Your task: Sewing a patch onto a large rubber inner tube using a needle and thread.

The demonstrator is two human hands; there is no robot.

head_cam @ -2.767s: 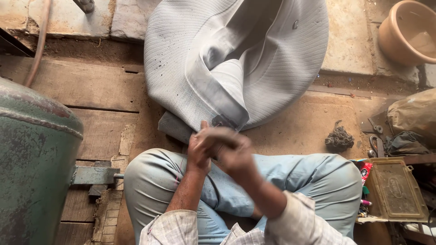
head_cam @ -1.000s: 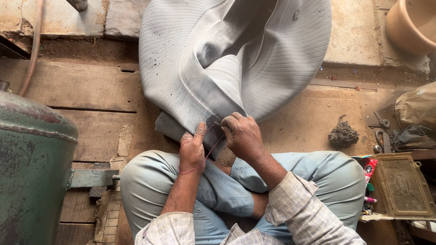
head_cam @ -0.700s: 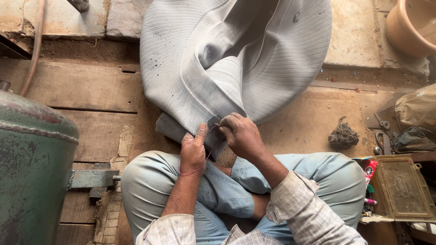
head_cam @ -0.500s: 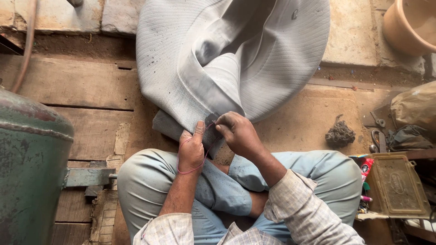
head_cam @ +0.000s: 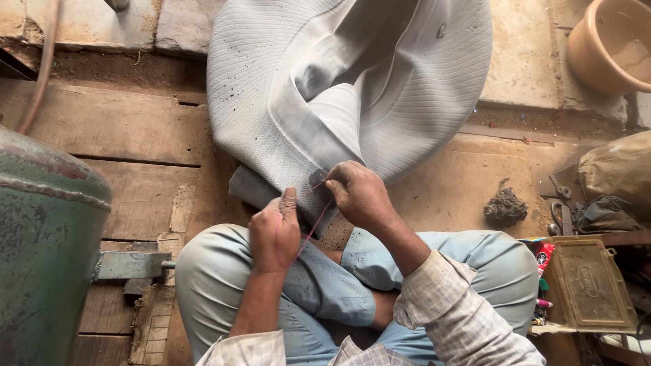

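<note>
At the far left stands a green metal tank [head_cam: 41, 257] on the plank floor [head_cam: 129, 142]. Next comes the left hand [head_cam: 274, 234], its grip closed on a thin pink thread [head_cam: 310, 230] that runs taut up to the grey rubber tube [head_cam: 352, 88] lying ahead of the crossed legs. Half a second ago the thread was not to be made out between the hands; now it shows as a drawn line, so a stitch looks to have just been pulled through. The right hand [head_cam: 359, 196] has its fingertips pinched together at a small dark patch [head_cam: 317, 177] on the tube's folded lower edge, where the thread enters, touching the rubber. Right of the hands lies a dark wad [head_cam: 505, 205] on the floor, then a rusty metal tin [head_cam: 586, 285], with a tan tub [head_cam: 610, 44] at the upper right corner.
</note>
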